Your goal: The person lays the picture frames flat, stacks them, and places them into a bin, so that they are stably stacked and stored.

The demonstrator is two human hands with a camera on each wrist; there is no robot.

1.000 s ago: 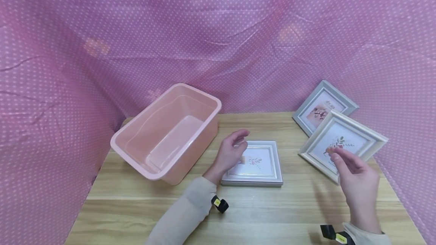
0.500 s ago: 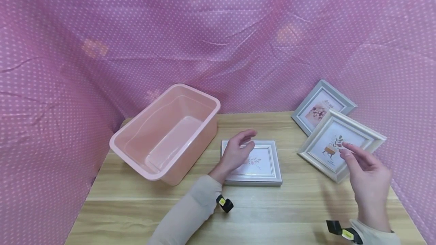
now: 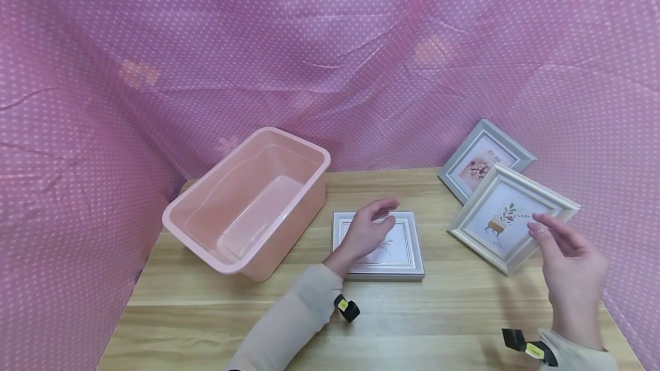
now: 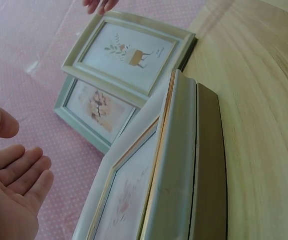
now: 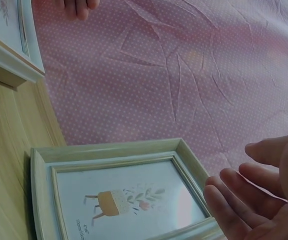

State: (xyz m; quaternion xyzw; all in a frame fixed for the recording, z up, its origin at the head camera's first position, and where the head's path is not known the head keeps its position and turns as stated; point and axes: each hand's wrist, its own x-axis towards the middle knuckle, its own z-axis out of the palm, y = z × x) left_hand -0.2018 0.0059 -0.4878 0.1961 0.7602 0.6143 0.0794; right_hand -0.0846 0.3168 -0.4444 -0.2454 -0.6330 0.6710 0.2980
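My left hand (image 3: 367, 233) hovers over a white picture frame (image 3: 412, 248) lying on the table, its fingers loosely bent and holding nothing. In the left wrist view this frame (image 4: 178, 165) shows a second layer under it, like a stacked frame. To the right, my right hand (image 3: 574, 268) is held beside a cream picture frame (image 3: 502, 225) with a plant-pot print, fingers relaxed and bare in the right wrist view. The cream frame leans over a grey-green picture frame (image 3: 476, 165) with a blossom print and hides its lower corner.
A deep pink plastic basin (image 3: 247, 205) stands at the left of the wooden table (image 3: 381, 325). Pink dotted cloth (image 3: 330, 62) hangs behind and along both sides. Wrist cameras (image 3: 348, 308) sit on both wrists.
My left hand has moved right across the white frame. My right hand has drawn rightward from the cream frame, uncovering its print. The frames and basin stay put.
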